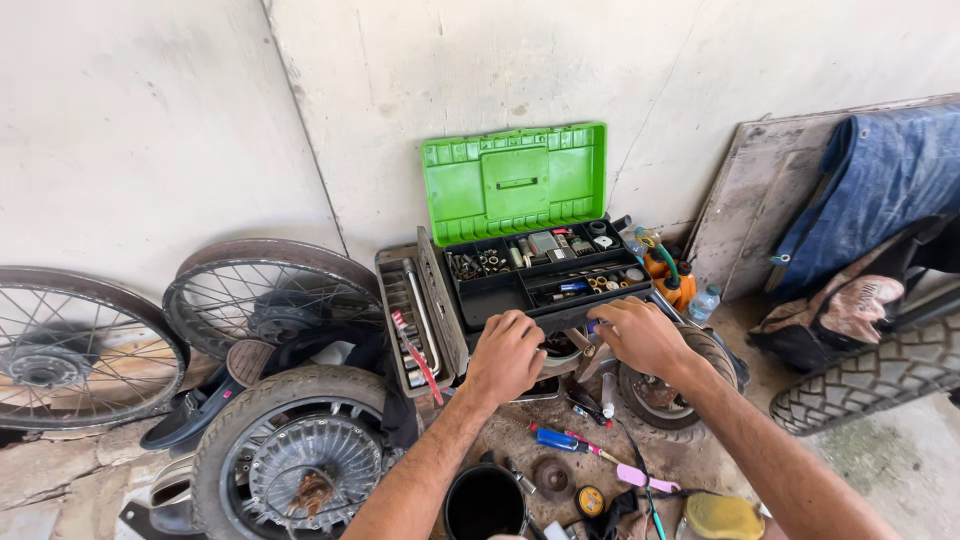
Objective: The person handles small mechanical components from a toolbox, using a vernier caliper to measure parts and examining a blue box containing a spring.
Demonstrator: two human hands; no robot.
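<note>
A toolbox stands open against the wall, its green lid (514,182) raised and its black inner tray (540,290) full of small metal parts. My left hand (506,355) grips the tray's front edge with curled fingers. My right hand (636,334) grips the same edge further right, near the tray's corner. Both forearms reach in from the bottom of the view.
A socket set case (410,318) leans open left of the toolbox. Spoked wheels (262,295) and a tyred wheel (290,455) lie at left. Screwdrivers (560,439), a black cup (485,502) and an orange bottle (670,280) are nearby. A large tyre (870,380) and blue cloth (880,170) sit at right.
</note>
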